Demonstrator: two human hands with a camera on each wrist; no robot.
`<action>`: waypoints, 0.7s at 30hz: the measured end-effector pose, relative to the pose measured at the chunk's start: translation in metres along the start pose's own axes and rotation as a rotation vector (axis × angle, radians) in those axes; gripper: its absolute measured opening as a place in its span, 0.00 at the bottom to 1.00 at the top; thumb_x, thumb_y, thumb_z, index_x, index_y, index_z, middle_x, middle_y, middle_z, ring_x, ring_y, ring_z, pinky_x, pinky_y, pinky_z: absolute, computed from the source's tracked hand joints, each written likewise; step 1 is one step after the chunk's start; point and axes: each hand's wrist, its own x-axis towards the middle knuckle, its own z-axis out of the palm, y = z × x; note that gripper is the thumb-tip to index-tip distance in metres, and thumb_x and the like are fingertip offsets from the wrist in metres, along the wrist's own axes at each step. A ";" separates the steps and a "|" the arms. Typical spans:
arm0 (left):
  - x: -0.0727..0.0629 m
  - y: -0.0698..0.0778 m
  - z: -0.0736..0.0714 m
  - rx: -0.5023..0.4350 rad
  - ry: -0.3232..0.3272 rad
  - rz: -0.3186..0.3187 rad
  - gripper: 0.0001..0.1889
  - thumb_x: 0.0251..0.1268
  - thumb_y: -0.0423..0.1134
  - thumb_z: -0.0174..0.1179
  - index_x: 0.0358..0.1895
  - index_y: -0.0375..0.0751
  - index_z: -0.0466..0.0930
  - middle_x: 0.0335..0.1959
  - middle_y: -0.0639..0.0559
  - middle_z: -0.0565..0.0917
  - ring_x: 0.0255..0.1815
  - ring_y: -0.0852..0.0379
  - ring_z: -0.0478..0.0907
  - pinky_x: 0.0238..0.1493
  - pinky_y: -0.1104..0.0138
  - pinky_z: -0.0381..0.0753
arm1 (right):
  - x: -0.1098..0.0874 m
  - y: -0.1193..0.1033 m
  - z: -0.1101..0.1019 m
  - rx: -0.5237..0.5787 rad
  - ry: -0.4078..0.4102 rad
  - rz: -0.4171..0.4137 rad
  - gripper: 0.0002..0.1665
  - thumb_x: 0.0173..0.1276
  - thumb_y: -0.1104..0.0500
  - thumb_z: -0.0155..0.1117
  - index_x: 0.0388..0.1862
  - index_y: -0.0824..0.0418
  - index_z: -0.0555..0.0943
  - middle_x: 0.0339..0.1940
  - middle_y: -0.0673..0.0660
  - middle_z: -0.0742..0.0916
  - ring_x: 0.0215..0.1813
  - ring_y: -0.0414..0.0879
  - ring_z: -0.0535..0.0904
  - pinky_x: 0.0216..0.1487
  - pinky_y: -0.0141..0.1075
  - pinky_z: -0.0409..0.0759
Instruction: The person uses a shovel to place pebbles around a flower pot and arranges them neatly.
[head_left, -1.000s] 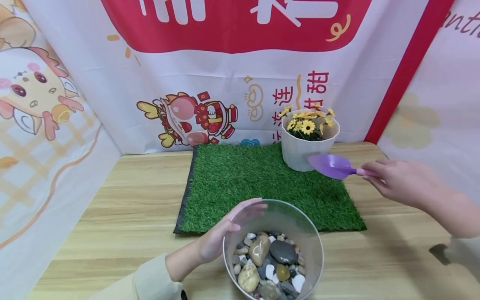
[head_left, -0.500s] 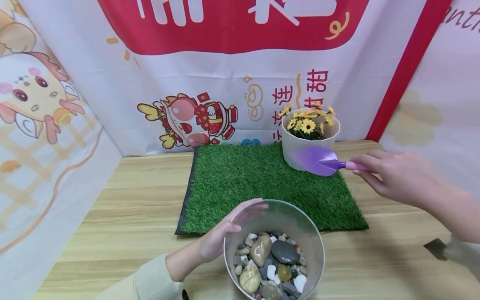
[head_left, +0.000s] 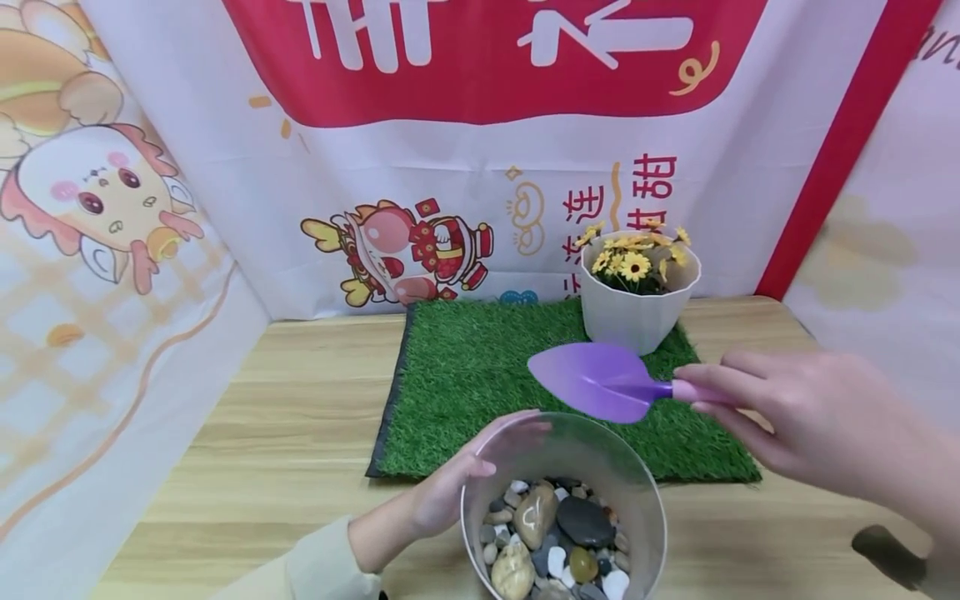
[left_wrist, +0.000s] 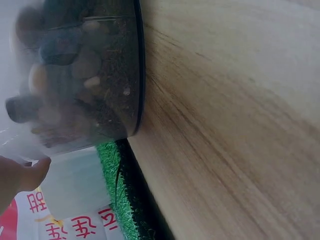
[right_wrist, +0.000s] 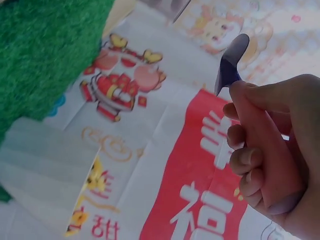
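Just beyond clear round plastic bucket (head_left: 643,518), we grip pink-handled purple trowel (head_left: 598,383) in right hand (head_left: 808,418); left hand (head_left: 456,485), fingers extended, rests against bucket. We judge bucket steadied, trowel work remaining: no load visible, smooth multicoloured stones (head_left: 557,560) inside bucket.

The worktop (head_left: 315,400) is pale wood with a streaky grain, and its far edge meets a white back cloth (head_left: 450,150), slightly wrinkled. Across the top of that cloth is a red panel (head_left: 480,96) with large white characters, cut off by the view. Below are a sideways cartoon dragon (head_left: 393,254) and red lettering (head_left: 654,177). A red stripe (head_left: 847,150) slants down the right side. The left cloth (head_left: 97,333) has orange checks and a cartoon creature (head_left: 105,192); the right cloth (head_left: 922,242) shows a pale flower (head_left: 862,254). The light is soft.
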 end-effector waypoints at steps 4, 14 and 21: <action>0.000 0.000 0.000 -0.013 -0.004 -0.013 0.33 0.76 0.39 0.35 0.81 0.32 0.44 0.80 0.28 0.51 0.81 0.41 0.52 0.80 0.45 0.45 | 0.001 -0.010 -0.001 0.044 -0.022 -0.014 0.34 0.82 0.36 0.40 0.43 0.52 0.90 0.24 0.34 0.74 0.20 0.24 0.57 0.17 0.19 0.55; 0.000 0.000 0.002 -0.031 0.007 -0.037 0.34 0.74 0.41 0.36 0.82 0.36 0.45 0.80 0.30 0.52 0.79 0.48 0.56 0.78 0.50 0.52 | -0.004 -0.021 -0.001 0.220 -0.145 -0.092 0.22 0.82 0.41 0.50 0.45 0.48 0.89 0.30 0.33 0.79 0.23 0.22 0.64 0.18 0.19 0.62; 0.002 0.000 0.001 -0.006 0.014 -0.032 0.35 0.74 0.41 0.37 0.81 0.33 0.45 0.79 0.27 0.51 0.80 0.45 0.54 0.79 0.53 0.51 | -0.001 -0.035 0.006 0.202 -0.176 -0.146 0.18 0.82 0.43 0.51 0.41 0.45 0.87 0.26 0.34 0.75 0.20 0.24 0.64 0.14 0.23 0.61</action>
